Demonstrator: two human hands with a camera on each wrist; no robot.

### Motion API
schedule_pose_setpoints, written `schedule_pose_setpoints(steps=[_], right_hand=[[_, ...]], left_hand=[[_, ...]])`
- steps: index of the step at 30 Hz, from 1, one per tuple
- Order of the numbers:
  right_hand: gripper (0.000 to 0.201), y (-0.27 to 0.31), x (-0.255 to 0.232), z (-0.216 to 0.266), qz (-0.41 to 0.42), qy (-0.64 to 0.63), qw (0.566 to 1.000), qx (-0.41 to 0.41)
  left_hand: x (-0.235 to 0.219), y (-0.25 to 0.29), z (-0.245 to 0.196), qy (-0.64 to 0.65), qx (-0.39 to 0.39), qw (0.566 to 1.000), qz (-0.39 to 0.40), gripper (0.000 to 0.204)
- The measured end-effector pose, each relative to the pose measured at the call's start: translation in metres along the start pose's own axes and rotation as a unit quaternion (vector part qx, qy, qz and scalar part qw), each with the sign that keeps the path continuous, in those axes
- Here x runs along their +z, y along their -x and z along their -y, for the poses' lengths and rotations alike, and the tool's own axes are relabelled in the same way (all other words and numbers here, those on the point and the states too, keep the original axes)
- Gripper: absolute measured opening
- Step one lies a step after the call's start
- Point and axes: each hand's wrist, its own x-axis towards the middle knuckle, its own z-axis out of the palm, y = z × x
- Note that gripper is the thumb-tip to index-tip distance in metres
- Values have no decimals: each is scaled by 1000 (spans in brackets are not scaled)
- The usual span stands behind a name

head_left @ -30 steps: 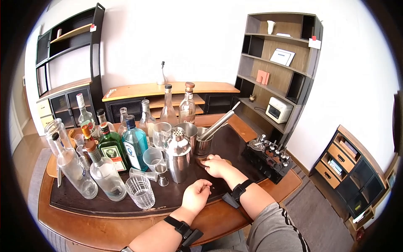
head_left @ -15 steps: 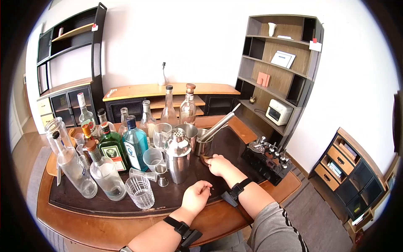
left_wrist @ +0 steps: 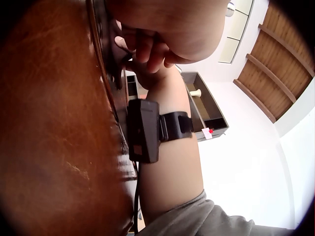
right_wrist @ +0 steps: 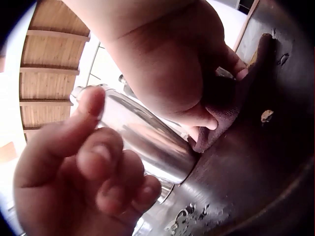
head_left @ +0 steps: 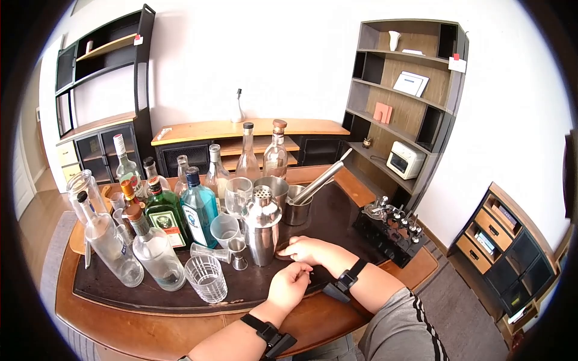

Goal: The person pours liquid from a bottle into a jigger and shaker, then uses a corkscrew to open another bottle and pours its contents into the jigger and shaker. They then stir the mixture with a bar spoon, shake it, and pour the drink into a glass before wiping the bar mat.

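Observation:
My right hand [head_left: 305,249] is low over the dark tabletop, just right of a steel cocktail shaker [head_left: 261,237]. In the right wrist view its thumb and fingers grip a brown cloth [right_wrist: 227,117] that lies against the table beside the shaker's base. Part of the cloth is hidden under the palm. My left hand [head_left: 288,287] is in front of the right one, near the table's front edge, its fingers loosely curled and holding nothing. Close left of the shaker stand a steel jigger [head_left: 239,256] and a clear glass [head_left: 226,228].
Several bottles, among them a green bottle [head_left: 165,213] and a blue bottle [head_left: 198,207], crowd the table's left side. A cut-glass tumbler [head_left: 206,281] stands near the front. Behind the shaker is a metal cup [head_left: 298,213] holding long tools. A black rack [head_left: 390,231] stands at right.
My right hand has moved left and toward me with the cloth, closer to the shaker's base. The left hand has stayed nearly in place. The head view has shifted slightly.

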Motion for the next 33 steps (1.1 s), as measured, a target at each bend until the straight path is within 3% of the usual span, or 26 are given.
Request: schedule_pose_setpoints(steps=[4,6,9,11,13,15,17,19,25,28,29,31,33], right_hand=[[28,36,-22,9,104,-135,985,-27],[29,50,-26,-9,-5,-140,990,-33],[31,66,-56,-29,-199,-102,975,-9],[33,57,-73,-57,-296,-79,942,139],[35,46,-78,-73,-384,36,895,224],[39,29,-67,-95,-293,126,894,315],[36,15,-47,-102,-147,93,894,412],[37,7,-35,-94,-118,89,895,420],[35,24,-11,-46,-54,104,966,231],[37,52,8,2,-59,28,994,88],[38,63,-3,29,11,17,997,81],[38,72,12,24,22,-56,998,4],[36,97,-18,44,-38,-79,994,72]], left_hand=[[2,-1,5,0,16,1000,-7,15],[5,-3,18,-11,35,999,-19,15],[0,0,-4,-5,-19,1000,-13,14],[0,0,-5,1,-28,1000,-10,13],[1,0,-5,6,-24,1000,-12,13],[0,-2,-5,12,-24,1000,-13,13],[-1,-2,-5,17,-25,999,-16,12],[-1,-3,-4,22,-26,999,-27,12],[-1,-4,1,40,-19,998,-42,13],[-1,-3,-4,49,-10,997,-57,13],[-1,-3,-5,40,-1,997,-62,13],[-2,-4,-2,19,14,997,-70,13],[-1,-4,2,41,16,996,-74,12]])
